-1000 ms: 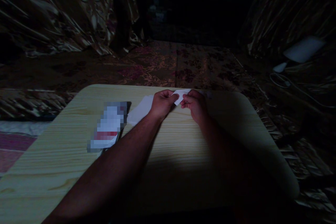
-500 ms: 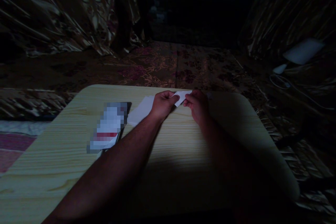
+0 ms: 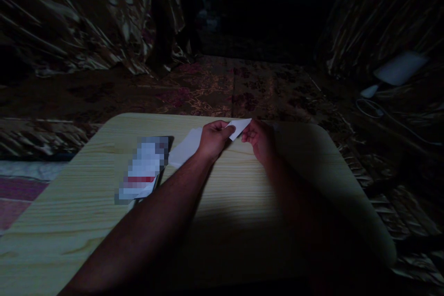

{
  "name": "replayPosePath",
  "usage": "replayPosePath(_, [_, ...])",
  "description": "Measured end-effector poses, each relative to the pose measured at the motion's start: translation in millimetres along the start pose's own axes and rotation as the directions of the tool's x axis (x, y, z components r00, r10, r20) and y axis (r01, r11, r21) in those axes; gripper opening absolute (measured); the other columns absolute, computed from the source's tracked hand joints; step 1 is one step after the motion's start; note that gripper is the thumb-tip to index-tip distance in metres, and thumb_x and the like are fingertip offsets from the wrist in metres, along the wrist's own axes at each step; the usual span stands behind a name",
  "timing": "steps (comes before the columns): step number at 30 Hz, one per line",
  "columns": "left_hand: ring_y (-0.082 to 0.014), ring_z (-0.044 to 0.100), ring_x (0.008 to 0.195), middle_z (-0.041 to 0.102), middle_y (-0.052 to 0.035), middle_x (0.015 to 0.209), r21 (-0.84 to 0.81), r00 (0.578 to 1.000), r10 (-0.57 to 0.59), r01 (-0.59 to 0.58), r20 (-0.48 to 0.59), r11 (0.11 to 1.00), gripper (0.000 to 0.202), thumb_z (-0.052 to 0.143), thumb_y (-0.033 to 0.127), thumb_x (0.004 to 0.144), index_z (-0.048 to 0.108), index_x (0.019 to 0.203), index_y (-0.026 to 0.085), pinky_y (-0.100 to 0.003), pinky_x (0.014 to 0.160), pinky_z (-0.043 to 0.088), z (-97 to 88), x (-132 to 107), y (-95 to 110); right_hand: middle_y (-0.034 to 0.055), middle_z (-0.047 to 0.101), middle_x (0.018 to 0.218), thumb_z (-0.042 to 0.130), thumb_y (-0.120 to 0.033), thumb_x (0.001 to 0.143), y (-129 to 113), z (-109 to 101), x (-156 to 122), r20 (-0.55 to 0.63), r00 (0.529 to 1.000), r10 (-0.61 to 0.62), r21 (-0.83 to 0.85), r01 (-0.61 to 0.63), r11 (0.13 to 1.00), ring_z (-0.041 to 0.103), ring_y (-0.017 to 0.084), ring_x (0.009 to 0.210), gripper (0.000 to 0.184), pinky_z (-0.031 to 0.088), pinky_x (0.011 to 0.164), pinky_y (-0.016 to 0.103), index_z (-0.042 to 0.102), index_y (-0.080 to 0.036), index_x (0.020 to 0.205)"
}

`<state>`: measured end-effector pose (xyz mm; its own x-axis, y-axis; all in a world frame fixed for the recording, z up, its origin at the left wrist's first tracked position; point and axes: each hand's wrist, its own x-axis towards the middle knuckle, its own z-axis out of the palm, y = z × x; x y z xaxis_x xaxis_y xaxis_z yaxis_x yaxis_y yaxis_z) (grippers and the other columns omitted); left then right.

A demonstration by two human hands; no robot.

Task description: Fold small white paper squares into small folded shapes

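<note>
My left hand [image 3: 215,139] is closed on a small folded piece of white paper [image 3: 239,128], its thumb pressed on the front. The paper slants up to the right, just above the far part of the table. My right hand [image 3: 259,139] is at the paper's right edge, fingers loosely curled and a little apart, with no thumb on the paper's front. Whether its fingers touch the back of the paper is hard to see in the dim light. Beside my left wrist, a larger white sheet [image 3: 187,147] lies flat, partly covered by that hand.
On the light wooden table [image 3: 83,194], left of my forearm, is a flat item with a blurred-out surface [image 3: 144,166]. Beyond are a patterned floor covering [image 3: 208,83] and dark curtains [image 3: 114,18]. At right stand a pale lamp-like object [image 3: 400,68] and a white cable [image 3: 369,108].
My right thumb has come off the front of the paper, and that hand's fingers have loosened. More of the paper's right end shows. My left hand keeps its grip, almost unmoved.
</note>
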<state>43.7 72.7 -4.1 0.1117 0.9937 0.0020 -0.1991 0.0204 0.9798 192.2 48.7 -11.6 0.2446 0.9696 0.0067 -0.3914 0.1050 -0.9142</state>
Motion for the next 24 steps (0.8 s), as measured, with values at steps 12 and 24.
replayPosePath(12, [-0.0069,0.041,0.047,0.057,0.0033,0.055,-0.011,1.000,-0.010,0.010,0.025,1.000,0.029,0.085,0.037,0.063,0.064,0.065,0.017,-0.024,0.048,0.030,-0.6,0.4,-0.9,-0.0034,0.064,0.057,0.077,-0.032,0.069,1.3,0.5,-5.0,0.079,0.997,0.003,-0.187,0.012,0.982,0.058,0.011,0.053,0.021,0.051,0.057,0.026,0.059,-0.020,0.067])
replayPosePath(24, [-0.0076,0.041,0.048,0.056,0.0043,0.054,0.015,0.999,0.020,-0.020,0.035,1.000,0.022,0.081,0.033,0.064,0.065,0.066,0.017,-0.023,0.049,0.031,-0.1,0.5,-1.4,-0.0029,0.060,0.053,0.067,-0.042,0.082,4.8,4.8,-2.9,-0.003,0.996,-0.085,-0.272,0.081,0.959,0.054,0.010,0.046,0.029,0.046,0.049,0.023,0.060,-0.020,0.063])
